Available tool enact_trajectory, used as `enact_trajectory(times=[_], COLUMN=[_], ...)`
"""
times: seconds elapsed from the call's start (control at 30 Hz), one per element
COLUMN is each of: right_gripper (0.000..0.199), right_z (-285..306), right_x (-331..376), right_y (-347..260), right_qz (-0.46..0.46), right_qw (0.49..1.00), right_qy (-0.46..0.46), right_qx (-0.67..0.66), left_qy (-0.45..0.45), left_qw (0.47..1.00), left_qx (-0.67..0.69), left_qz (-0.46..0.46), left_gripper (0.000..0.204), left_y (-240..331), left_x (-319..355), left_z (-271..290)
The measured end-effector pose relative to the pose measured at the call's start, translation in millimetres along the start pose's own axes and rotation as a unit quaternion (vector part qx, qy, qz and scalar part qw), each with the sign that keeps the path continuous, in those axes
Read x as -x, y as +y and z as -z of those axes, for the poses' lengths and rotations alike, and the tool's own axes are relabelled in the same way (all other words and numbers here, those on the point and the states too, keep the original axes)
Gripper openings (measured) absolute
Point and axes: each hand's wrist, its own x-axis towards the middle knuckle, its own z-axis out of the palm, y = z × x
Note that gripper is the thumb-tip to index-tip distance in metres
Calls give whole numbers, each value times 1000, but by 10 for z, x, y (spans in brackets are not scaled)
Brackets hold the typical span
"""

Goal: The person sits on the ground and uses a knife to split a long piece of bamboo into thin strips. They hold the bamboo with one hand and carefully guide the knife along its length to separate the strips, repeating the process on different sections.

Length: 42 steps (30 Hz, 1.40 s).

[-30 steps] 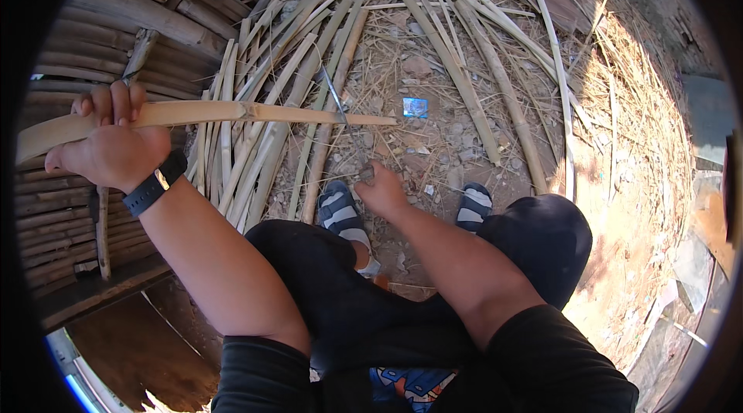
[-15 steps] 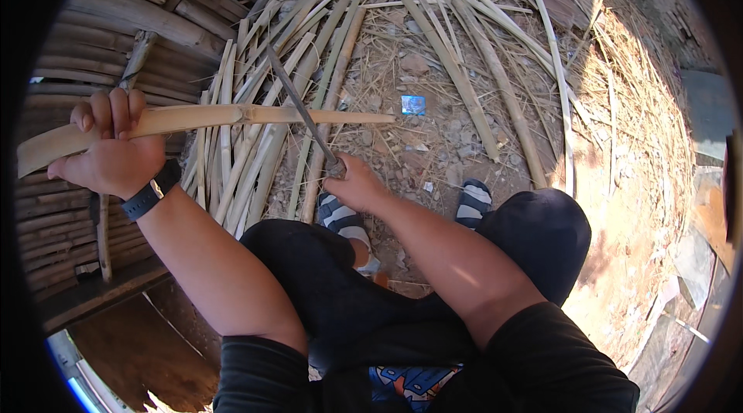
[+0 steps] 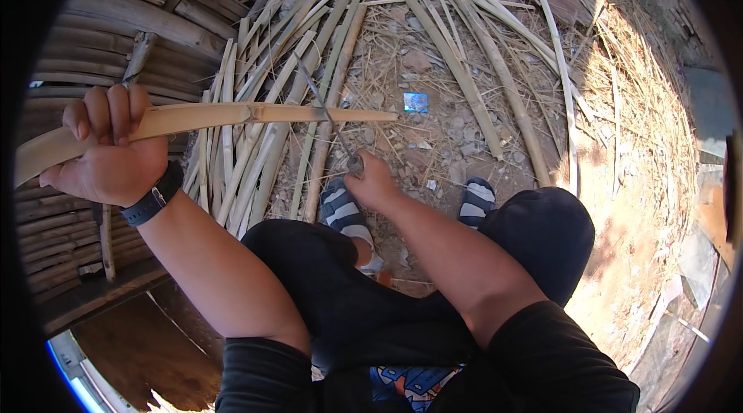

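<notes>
- Ground [image 3: 433, 142] — bare packed earth, strewn with small stones and chips.
- Bundle of split bamboo slats [image 3: 255, 142] lying side by side on the ground, ends fanned toward the upper right.
- Longer bamboo strips [image 3: 464, 65] crossing each other further off, some bent in long curves.
- Small blue square scrap [image 3: 416, 102] flat on the dirt, between the two bamboo groups.
- Dry straw litter [image 3: 635, 103] spread over the right side, in full sun.
- Wall of horizontal bamboo poles [image 3: 116, 18] at left, weathered grey.
- Striped sandals [image 3: 340, 208] — blue and white, one on each foot, resting on the dirt.
- Dark trousers [image 3: 333, 289] over bent knees.
- Black wristwatch [image 3: 155, 196].
</notes>
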Motion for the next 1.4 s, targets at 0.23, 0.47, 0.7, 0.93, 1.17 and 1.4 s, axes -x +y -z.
enact_trajectory(times=[0.23,0.47,0.7,0.93,1.17,1.4], right_gripper=[51,41,43,47,46,45], right_z=[71,-33,187,-156,128,-102], right_x=[-126,44,-148,25,-64,131], right_y=[301,-8,247,-337,441,-524], right_qz=[-63,40,-269,87,-321,68], right_qw=[994,999,934,995,930,995], right_qy=[57,-5,-100,-31,-59,-42], right_qx=[67,-11,-212,-44,-169,-58], left_qy=[6,33,106,242,285,252], left_qw=[1000,999,993,959,946,958], left_qx=[12,-11,-40,-125,-135,-121], left_qz=[-5,-13,-45,-78,-73,-70], left_gripper=[84,86,87,84,83,85], left_y=[-30,2,10,-107,-56,-30], left_x=[-59,-32,-5,-46,-31,-42], left_z=[120,52,277,12,103,90])
